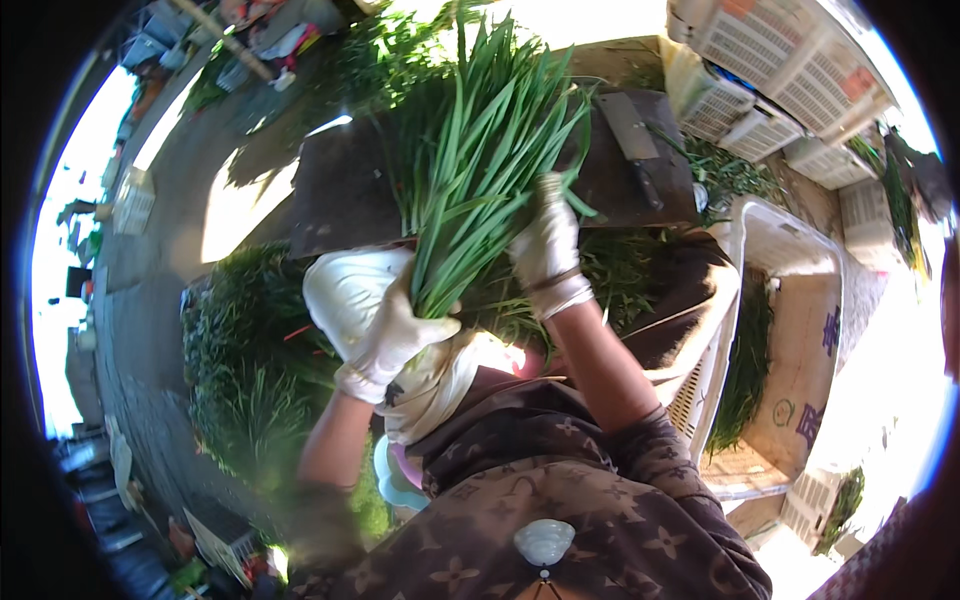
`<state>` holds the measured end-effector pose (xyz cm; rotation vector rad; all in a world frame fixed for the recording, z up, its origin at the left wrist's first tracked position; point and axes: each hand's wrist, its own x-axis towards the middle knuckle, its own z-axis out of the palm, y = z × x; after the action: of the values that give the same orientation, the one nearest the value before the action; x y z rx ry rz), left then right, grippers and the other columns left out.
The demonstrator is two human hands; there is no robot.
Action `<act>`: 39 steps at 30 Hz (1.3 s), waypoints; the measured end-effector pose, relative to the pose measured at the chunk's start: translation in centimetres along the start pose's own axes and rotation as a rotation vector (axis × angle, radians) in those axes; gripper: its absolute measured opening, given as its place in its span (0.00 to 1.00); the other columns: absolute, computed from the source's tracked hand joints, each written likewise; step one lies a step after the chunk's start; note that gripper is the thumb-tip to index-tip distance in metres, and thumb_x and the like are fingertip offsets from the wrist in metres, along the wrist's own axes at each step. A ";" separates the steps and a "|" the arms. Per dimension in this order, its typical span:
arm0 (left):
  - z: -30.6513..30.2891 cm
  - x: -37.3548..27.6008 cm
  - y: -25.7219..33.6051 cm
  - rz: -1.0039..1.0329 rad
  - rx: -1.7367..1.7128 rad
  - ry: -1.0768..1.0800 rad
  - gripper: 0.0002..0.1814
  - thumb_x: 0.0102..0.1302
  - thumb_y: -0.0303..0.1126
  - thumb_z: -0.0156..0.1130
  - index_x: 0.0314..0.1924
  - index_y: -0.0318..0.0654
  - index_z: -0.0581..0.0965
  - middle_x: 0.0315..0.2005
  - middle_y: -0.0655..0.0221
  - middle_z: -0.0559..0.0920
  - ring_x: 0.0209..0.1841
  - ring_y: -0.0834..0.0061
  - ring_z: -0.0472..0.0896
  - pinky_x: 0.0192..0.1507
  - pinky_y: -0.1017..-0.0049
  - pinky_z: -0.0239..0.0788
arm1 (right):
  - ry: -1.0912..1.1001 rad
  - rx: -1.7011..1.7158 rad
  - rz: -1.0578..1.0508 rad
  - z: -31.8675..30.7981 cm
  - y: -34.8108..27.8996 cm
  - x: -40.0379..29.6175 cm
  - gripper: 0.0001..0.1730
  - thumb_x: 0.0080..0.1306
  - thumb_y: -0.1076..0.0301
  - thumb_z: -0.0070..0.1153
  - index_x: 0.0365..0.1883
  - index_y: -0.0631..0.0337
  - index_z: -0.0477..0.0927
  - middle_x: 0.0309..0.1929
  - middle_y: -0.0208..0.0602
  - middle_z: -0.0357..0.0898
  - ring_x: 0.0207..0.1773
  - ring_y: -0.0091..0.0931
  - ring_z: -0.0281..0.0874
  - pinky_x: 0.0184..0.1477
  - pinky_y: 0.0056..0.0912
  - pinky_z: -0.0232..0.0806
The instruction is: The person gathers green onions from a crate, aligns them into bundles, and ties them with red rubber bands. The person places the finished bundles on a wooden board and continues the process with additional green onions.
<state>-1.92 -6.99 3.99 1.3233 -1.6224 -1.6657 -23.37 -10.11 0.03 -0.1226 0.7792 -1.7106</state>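
Observation:
A bunch of long, flat green leaves (487, 157), which look like chives or garlic greens, slants up from my lap across a dark board (341, 187). My left hand (405, 322), in a white glove, is closed around the lower end of the bunch. My right hand (547, 251), gloved too, is beside the leaves on their right, its fingers curled. Whether it grips any of them is hidden. A cleaver (628, 131) lies on the right part of the board, its dark handle towards me.
To my right stands a white plastic crate (806, 322) with greens (742, 382) inside and writing on its wall. More crates (780, 56) are stacked at the far right. Heaped greens (247, 352) cover the floor at my left. A pale blue and purple stool (394, 472) shows beneath me.

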 end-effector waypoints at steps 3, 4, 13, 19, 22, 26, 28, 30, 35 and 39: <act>-3.4 -4.5 -2.3 -0.023 -0.069 0.108 0.38 0.51 0.12 0.71 0.64 0.37 0.73 0.40 0.77 0.83 0.41 0.83 0.81 0.47 0.78 0.76 | 0.174 0.364 -0.108 -6.7 -2.0 5.5 0.12 0.78 0.60 0.52 0.38 0.57 0.79 0.28 0.28 0.73 0.30 0.26 0.71 0.38 0.35 0.69; -3.6 -5.6 -2.7 -0.064 -0.117 0.168 0.38 0.52 0.11 0.70 0.64 0.40 0.74 0.39 0.79 0.82 0.41 0.84 0.80 0.46 0.79 0.75 | 0.241 0.278 -0.178 -11.2 -3.0 6.9 0.10 0.77 0.62 0.52 0.40 0.58 0.80 0.30 0.28 0.76 0.30 0.24 0.71 0.38 0.31 0.69; -3.3 -9.6 -5.2 0.149 0.279 0.368 0.51 0.51 0.13 0.72 0.76 0.42 0.64 0.56 0.71 0.83 0.54 0.76 0.82 0.59 0.75 0.74 | -0.817 -1.358 -0.658 3.4 5.3 -7.2 0.10 0.66 0.70 0.69 0.45 0.60 0.85 0.36 0.40 0.85 0.33 0.29 0.83 0.38 0.32 0.77; -5.3 -13.1 -4.2 0.026 0.601 0.477 0.58 0.55 0.16 0.72 0.82 0.47 0.51 0.59 0.53 0.83 0.57 0.64 0.85 0.59 0.67 0.76 | -0.133 -0.695 -0.404 -0.9 -0.2 -3.0 0.14 0.79 0.61 0.53 0.36 0.58 0.83 0.26 0.22 0.77 0.27 0.16 0.73 0.29 0.21 0.66; -5.2 -12.5 -3.9 0.027 0.843 0.532 0.60 0.55 0.20 0.75 0.82 0.48 0.50 0.59 0.49 0.82 0.53 0.50 0.85 0.53 0.62 0.79 | -0.262 -1.006 -0.134 -5.2 -0.9 -3.6 0.15 0.78 0.57 0.56 0.39 0.57 0.85 0.30 0.25 0.82 0.28 0.15 0.73 0.30 0.23 0.67; -4.4 -11.8 -2.6 0.039 0.982 0.562 0.60 0.55 0.24 0.76 0.82 0.48 0.49 0.59 0.47 0.81 0.50 0.45 0.85 0.49 0.60 0.80 | -0.591 -1.251 -0.670 1.4 4.2 -9.9 0.21 0.58 0.66 0.75 0.49 0.52 0.82 0.31 0.32 0.85 0.27 0.28 0.85 0.30 0.29 0.76; -3.9 -11.4 -2.1 0.064 1.007 0.551 0.60 0.55 0.24 0.76 0.82 0.47 0.49 0.59 0.47 0.81 0.49 0.45 0.85 0.47 0.59 0.80 | -0.701 -1.306 -0.709 2.0 5.5 -9.2 0.13 0.62 0.70 0.71 0.45 0.55 0.83 0.29 0.31 0.84 0.26 0.26 0.82 0.28 0.29 0.74; -4.0 -11.7 -2.0 0.068 1.049 0.554 0.60 0.55 0.24 0.75 0.82 0.47 0.49 0.59 0.48 0.81 0.48 0.45 0.85 0.46 0.59 0.79 | -0.902 -1.088 -0.139 2.2 4.5 -9.5 0.04 0.71 0.71 0.64 0.37 0.62 0.83 0.30 0.30 0.83 0.28 0.20 0.80 0.32 0.26 0.73; -4.4 -11.7 -2.5 0.029 1.190 0.571 0.62 0.53 0.25 0.76 0.83 0.49 0.48 0.60 0.50 0.81 0.44 0.46 0.85 0.42 0.59 0.79 | -0.702 -0.771 -0.186 1.1 4.3 -10.7 0.06 0.72 0.70 0.65 0.43 0.62 0.83 0.33 0.31 0.82 0.32 0.17 0.78 0.39 0.22 0.74; -3.4 -11.3 -2.2 -0.012 1.136 0.530 0.60 0.54 0.25 0.76 0.82 0.48 0.49 0.57 0.49 0.82 0.44 0.46 0.85 0.42 0.60 0.80 | -0.891 -1.458 -0.864 3.4 6.0 -9.4 0.14 0.63 0.68 0.72 0.46 0.57 0.83 0.33 0.32 0.86 0.28 0.22 0.84 0.30 0.27 0.76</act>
<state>6.47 1.36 6.03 1.9997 -2.2201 -0.1768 -13.97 -3.65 2.25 -2.2809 1.1601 -1.1739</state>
